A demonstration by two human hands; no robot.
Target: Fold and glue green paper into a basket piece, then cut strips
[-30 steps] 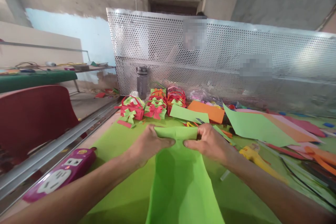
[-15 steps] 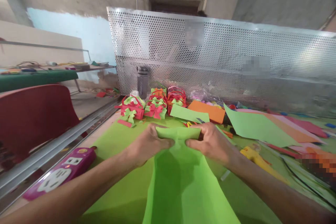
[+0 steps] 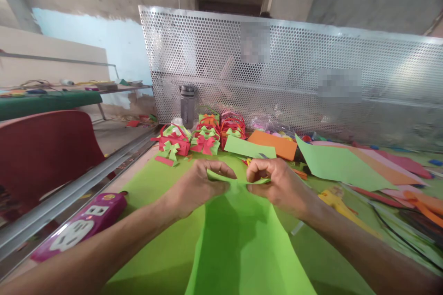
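A long sheet of bright green paper (image 3: pixel 242 244) stretches from my body toward the middle of the table. Its far end is bent up, and both hands grip it there. My left hand (image 3: pixel 204 184) pinches the left corner between thumb and curled fingers. On the right corner, my right hand (image 3: pixel 275 182) does the same, with its index finger bent over the edge. Just beyond my fingers lie a light green strip (image 3: pixel 249 147) and an orange sheet (image 3: pixel 273 144). Scissors, partly hidden behind my right hand, show only in bits.
Small red and green paper baskets with bows (image 3: pixel 206 140) stand at the back before a grey bottle (image 3: pixel 187 106) and a perforated metal screen (image 3: pixel 214 64). A purple power strip (image 3: pixel 81 226) lies left; a yellow glue gun (image 3: pixel 341 207) and coloured sheets (image 3: pixel 342 163) lie right.
The upturned far flap of the green sheet has been folded down toward me, so less of it shows. My fingers have curled over its edge, and both hands remain in nearly the same place.
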